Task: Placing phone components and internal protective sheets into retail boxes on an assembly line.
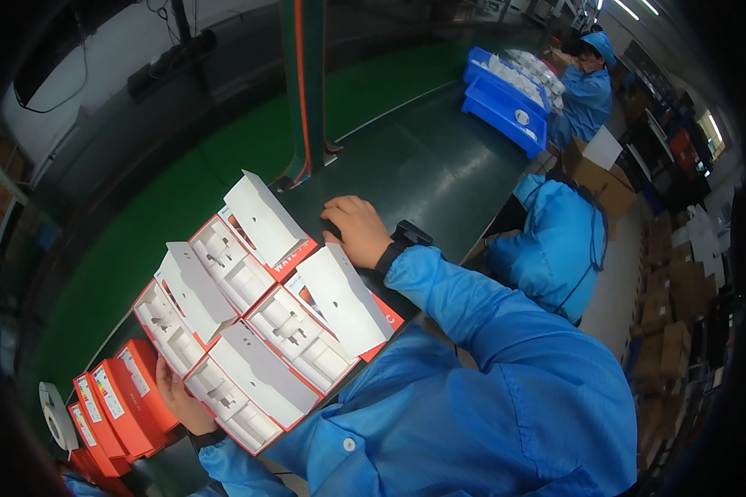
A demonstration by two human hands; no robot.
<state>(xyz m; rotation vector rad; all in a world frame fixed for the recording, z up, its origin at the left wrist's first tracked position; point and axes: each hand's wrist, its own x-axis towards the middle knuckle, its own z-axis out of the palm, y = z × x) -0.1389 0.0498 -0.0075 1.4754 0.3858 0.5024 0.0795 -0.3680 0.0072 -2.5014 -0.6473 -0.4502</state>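
Several open red-and-white product boxes stand packed together in front of me. Their lids are folded back, and the white inner trays show shaped hollows. At the left side of this block, my left hand lies with its fingers stretched along a box's outer wall; part of the fingers is hidden. My right hand is beyond the block's right end, over the dark tabletop. Its fingers are bent and apart from the thumb, and nothing shows between them.
Closed red boxes stand in a row at the lower left, beside a white roll. A green post rises behind the bench. Blue bins with white parts sit far right, near a person in blue.
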